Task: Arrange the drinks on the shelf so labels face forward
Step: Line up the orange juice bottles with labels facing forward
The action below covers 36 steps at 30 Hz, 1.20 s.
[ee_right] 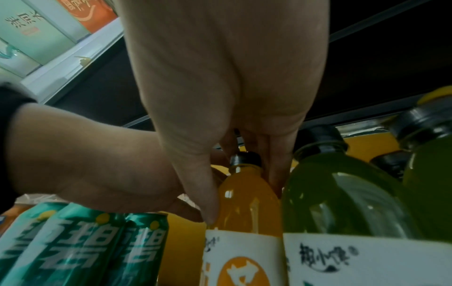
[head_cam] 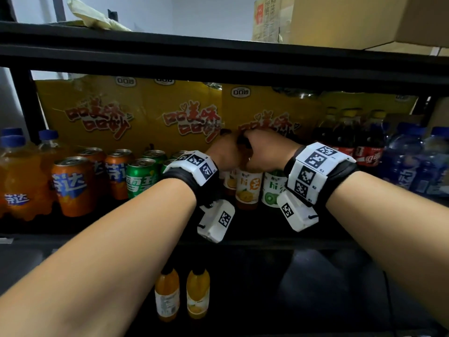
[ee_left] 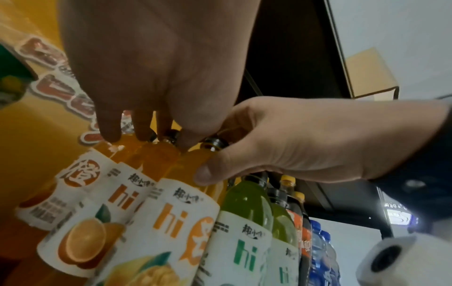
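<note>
On the middle shelf [head_cam: 267, 235], beside the green bottle [head_cam: 273, 188], both the right hand [head_cam: 264, 152] and left hand [head_cam: 224, 154] pinch orange bottle [head_cam: 248, 188] necks, so twisting slowly and upright should bring labels forward.

A shop stockroom or storage corner: a black metal shelf rack [head_cam: 218, 54] crowded with orange soda cans [head_cam: 73, 186], dark cola bottles [head_cam: 345, 139] (several deep), yellow printed drink cartons [head_cam: 121, 113] and brown cardboard boxes [head_cam: 340, 18] above.
</note>
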{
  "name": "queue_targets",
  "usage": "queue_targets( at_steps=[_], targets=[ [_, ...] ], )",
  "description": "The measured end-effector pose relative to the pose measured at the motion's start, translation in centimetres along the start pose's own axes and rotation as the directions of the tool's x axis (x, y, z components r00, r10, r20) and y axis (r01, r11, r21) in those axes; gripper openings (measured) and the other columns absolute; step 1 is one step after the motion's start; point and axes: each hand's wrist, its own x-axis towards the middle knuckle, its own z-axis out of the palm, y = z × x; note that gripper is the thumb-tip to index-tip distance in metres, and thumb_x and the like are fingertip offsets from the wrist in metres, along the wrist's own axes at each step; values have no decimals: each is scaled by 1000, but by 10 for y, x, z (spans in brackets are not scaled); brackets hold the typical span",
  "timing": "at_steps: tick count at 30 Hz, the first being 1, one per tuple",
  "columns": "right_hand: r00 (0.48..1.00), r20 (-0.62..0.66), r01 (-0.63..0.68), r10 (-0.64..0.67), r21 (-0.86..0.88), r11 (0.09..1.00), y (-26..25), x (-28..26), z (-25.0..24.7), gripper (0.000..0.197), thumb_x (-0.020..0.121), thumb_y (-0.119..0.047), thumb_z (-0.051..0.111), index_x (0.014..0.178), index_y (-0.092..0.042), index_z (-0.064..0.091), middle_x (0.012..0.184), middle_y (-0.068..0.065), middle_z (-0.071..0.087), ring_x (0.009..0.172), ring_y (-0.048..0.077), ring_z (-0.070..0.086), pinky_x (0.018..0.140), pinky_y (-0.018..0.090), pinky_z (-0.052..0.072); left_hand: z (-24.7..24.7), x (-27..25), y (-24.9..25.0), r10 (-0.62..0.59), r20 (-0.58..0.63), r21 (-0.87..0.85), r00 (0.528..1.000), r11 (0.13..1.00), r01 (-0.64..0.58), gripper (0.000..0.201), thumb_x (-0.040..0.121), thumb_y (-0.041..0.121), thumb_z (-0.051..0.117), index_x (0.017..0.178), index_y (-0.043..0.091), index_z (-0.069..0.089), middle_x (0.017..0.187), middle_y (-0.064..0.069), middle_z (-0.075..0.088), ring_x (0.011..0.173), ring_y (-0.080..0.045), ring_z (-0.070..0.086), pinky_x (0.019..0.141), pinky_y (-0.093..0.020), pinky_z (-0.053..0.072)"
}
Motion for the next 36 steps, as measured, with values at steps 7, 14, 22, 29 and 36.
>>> queue_targets(
  at_steps=[7,14,22,29,36],
  targets=[
    [1000,15,27,-25,-145,989,2,5,-1,33,88,-13,77,117,-1,66,118,16,63,104,31,64,88,40,57,-6,-6,-6,-1,-272,23,962,1000,7,36,87,26,75,112,3,62,107,-18,70,98,-34,66,79,-38,52],
    [999,26,-14,20,-208,978,-2,21,2,24,94,-24,70,113,-9,68,113,11,65,99,30,65,88,43,58,-23,-21,-7,-36,-354,-17,934,999,31,33,92,20,70,122,7,64,120,-18,70,112,-36,65,91,-44,54],
    [978,-170,23,120,660,751,-22,-20,23,54,88,-38,75,137,-25,57,122,-8,64,113,17,63,95,36,53,-43,-43,-4,-1,-458,-108,889,993,-55,29,99,8,59,127,15,66,121,-5,72,109,-20,68,88,-27,54],
    [953,-172,43,250,893,448,-30,-47,69,68,70,-35,95,122,-37,51,107,-16,67,95,5,68,82,32,62,-44,-63,1,-96,-471,-367,877,925,-96,15,98,20,67,111,27,71,111,8,69,108,-15,64,86,-30,55],
    [922,-195,139,334,973,186,-28,-51,87,54,76,-17,92,124,-22,68,106,-7,77,93,5,75,79,25,61,-18,-92,-7,-302,-298,-776,906,629,-46,26,104,28,60,130,28,60,125,2,71,112,-13,69,95,-34,56]
  ],
)
